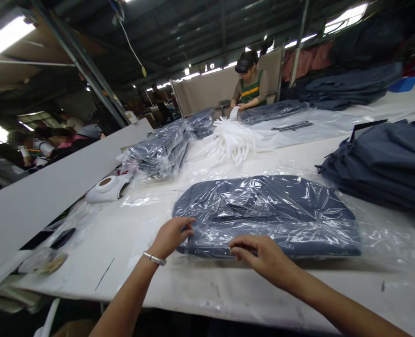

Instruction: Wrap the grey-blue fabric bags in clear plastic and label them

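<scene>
A folded dark blue garment in a clear plastic bag [267, 210] lies on the white table [130, 262] in front of me. My left hand [170, 236], with a silver bracelet on the wrist, grips the bag's near left corner with curled fingers. My right hand [260, 255] pinches the bag's near edge at the middle, fingers pressed together on the plastic.
A stack of unbagged blue garments [386, 164] sits at the right. Bagged garments [161, 150] and a heap of white hangers [233, 138] lie further back. A tape dispenser [105, 187] rests at the left. A person [249, 84] works at the far end.
</scene>
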